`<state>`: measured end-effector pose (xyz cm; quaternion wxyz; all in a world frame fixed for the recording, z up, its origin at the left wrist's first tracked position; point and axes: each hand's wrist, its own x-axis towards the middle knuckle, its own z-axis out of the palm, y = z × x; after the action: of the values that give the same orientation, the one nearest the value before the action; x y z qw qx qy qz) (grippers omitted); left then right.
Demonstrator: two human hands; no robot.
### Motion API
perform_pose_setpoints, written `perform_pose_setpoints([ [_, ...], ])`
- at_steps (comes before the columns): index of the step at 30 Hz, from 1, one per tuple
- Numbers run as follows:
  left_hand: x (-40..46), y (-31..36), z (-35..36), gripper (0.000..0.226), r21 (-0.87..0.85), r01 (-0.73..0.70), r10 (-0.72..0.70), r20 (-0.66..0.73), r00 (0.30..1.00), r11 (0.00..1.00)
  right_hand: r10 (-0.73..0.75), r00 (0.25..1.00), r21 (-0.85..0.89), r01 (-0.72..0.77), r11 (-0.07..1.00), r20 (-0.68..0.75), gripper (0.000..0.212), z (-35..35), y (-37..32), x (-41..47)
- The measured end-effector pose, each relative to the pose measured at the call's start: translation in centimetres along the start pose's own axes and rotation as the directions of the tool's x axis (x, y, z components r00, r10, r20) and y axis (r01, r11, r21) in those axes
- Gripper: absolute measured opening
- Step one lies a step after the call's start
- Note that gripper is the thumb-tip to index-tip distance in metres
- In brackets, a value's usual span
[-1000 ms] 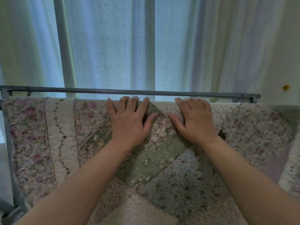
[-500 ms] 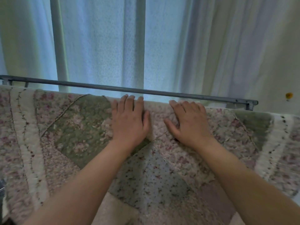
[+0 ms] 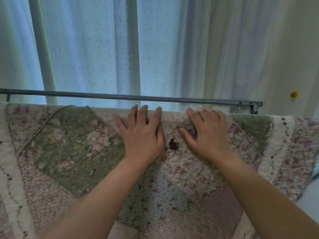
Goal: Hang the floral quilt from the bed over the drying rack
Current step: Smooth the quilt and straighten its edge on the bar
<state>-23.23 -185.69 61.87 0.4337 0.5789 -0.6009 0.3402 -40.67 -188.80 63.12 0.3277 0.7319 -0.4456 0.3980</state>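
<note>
Soft backlight through a curtained window, dim and cool

Pale blue daylight filters through the sheer curtains behind the rack bar, the brightest part of the view; there is no hard glare. The quilt in front sits in flat, muted light with faint shadows only. Detail is soft and slightly smeared, and the wide lens bows the bar toward the edges.

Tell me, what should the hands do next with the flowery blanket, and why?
Probably slide both hands apart, smoothing outward. The left hand and right hand lie flat, side by side, on the floral quilt, at its top fold. The quilt already drapes in front of the bare rack bar, but small wrinkles show between the hands.
</note>
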Motion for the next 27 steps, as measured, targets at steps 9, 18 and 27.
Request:
perform_pose_setpoints([
  [9,0.0,4.0,1.0,0.041,-0.048,-0.06,0.058,-0.052,0.997,0.997,0.001,1.0,-0.042,-0.002,0.999,-0.011,0.057,-1.5,5.3,-1.4],
  [18,-0.3,11.5,2.6,0.043,-0.042,0.031,-0.033,-0.034,0.999,0.999,-0.051,0.999,-0.041,0.051,0.998,-0.013,0.053,-3.1,12.3,-3.3],
  [27,-0.7,18.3,4.1,0.055,0.005,0.14,-0.14,0.022,0.99,0.99,-0.115,0.993,-0.035,0.116,0.993,0.019,0.053,-4.9,20.1,-5.1],
])
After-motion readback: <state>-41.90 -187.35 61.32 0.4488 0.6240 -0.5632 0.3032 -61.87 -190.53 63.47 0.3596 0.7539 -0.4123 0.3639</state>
